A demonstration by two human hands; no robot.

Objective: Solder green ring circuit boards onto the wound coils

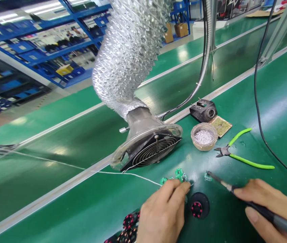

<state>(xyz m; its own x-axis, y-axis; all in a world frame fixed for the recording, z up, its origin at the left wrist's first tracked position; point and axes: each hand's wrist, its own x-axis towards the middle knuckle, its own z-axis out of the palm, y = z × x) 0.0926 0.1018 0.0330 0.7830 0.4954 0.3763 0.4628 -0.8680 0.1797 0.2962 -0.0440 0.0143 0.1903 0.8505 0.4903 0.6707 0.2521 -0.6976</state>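
Observation:
My right hand is closed around a soldering iron. The iron's tip touches or lies just over a small green circuit board on the green bench. My left hand pinches a thin solder wire, whose short end sticks out past the fingertips. Several small round green boards lie just beyond these fingers, partly hidden. Between my hands sits a round black part with a red-marked ring. More red-and-black ring parts are grouped left of my left wrist.
A fume extractor hood on a silver duct hangs beyond my left hand. A bowl of solder bits, an iron stand, a sponge tray and green-handled cutters lie behind. A black cable crosses the right side.

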